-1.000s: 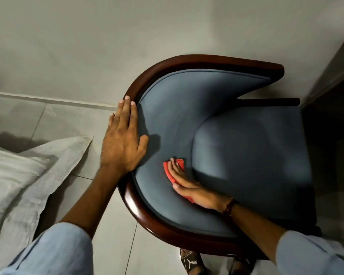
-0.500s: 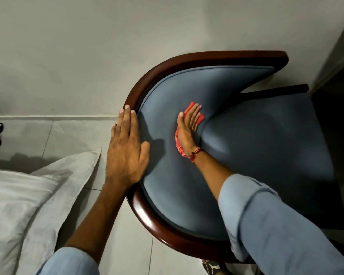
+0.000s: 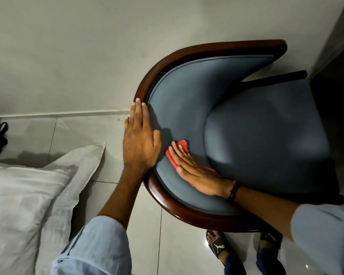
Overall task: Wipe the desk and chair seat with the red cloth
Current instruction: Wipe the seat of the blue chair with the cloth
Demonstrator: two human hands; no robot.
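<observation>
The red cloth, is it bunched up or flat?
Flat: the red cloth lies pressed under the open right hand against the blue chair padding.

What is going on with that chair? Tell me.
A person is wiping a blue upholstered chair. The right hand presses a red cloth flat against the padded inner backrest, near where it meets the seat. The left hand rests on the wooden rim, steadying it. No desk is in view.
</observation>
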